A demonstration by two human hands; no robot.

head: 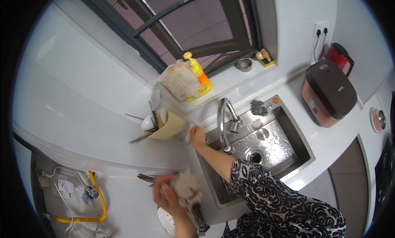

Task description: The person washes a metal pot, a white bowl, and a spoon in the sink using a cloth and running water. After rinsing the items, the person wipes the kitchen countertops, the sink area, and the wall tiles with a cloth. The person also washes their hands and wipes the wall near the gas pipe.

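Observation:
My right hand (pixel 196 137) is closed on a whitish cloth (pixel 189 133), only partly visible, at the counter strip between the steel sink (pixel 308 145) and a cream utensil holder (pixel 171 124). Lower left, my left hand (pixel 166 193) is raised and blurred, its fingers curled but apart, with nothing seen in them. Beside it a beige rag (pixel 186 187) lies bunched over dark-handled items; whether the fingers touch it is unclear. Under the left wrist is a white perforated round item (pixel 166 221). The chrome faucet (pixel 221 124) arches just right of my right hand.
On the window ledge are a yellow pump bottle (pixel 196 68), a draped cloth (pixel 180 79), a metal strainer cup (pixel 244 65) and a sponge (pixel 267 63). Steel wool (pixel 259 108) sits on the sink rim. A pink rice cooker (pixel 321 105) and red kettle (pixel 338 56) stand right.

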